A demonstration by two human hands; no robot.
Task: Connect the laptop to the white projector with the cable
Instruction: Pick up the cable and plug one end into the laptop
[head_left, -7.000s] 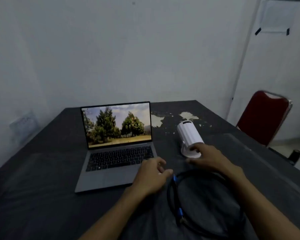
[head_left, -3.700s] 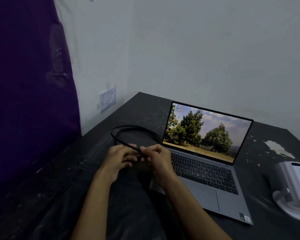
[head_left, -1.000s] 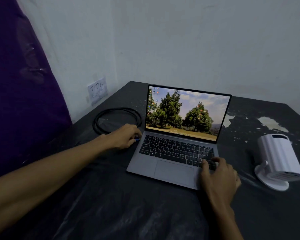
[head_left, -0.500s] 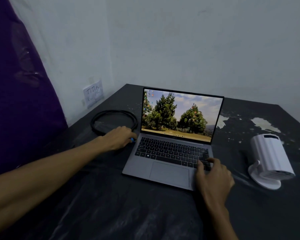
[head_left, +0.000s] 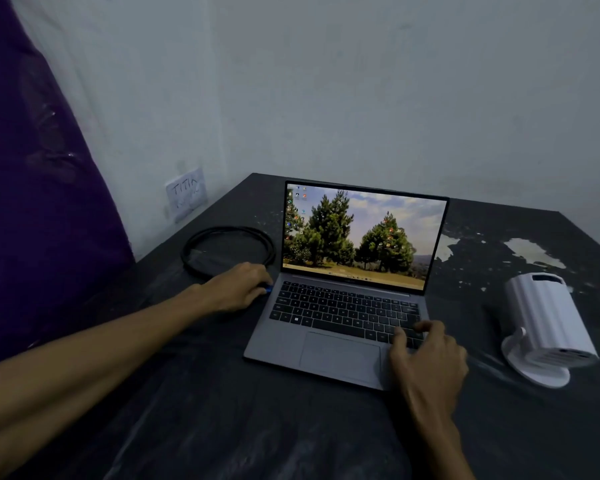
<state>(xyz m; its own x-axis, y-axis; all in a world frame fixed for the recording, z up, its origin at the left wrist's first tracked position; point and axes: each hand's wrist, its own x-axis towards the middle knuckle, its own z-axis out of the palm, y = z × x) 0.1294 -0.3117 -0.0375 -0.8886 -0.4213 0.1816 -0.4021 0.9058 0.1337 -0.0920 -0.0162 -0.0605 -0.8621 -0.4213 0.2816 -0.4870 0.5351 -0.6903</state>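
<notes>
Here the left hand (head_left: 238, 289) is curled shut around the blue plug (head_left: 268, 290) of the cable (head_left: 227, 249). This grip sits tight against the left edge of the laptop (head_left: 343, 306), near the back corner. Only a bit of blue shows past the fingers, so I cannot tell if the plug is in the laptop.

From the hand, the black cable goes out toward 11 o'clock. It lies in a round coil on the counter (head_left: 222, 410), just beside the screen.

The right hand (head_left: 423, 358) rests on the front right corner of the laptop. Its fingers are spread loose over the keys and it holds nothing.

The laptop is open in the middle of the counter. Its screen is lit and shows green trees and a pale sky, with small icons down the left side.

At 3 o'clock from the laptop is the white projector (head_left: 548, 320). It is a round tube tilted on a flat round foot, and it stands apart from the laptop. No cable touches it.

The counter is dark, with pale chipped spots near the back. At 10 o'clock a wall plate (head_left: 186, 194) has writing on it. Far left hangs a purple cloth (head_left: 32, 202).
</notes>
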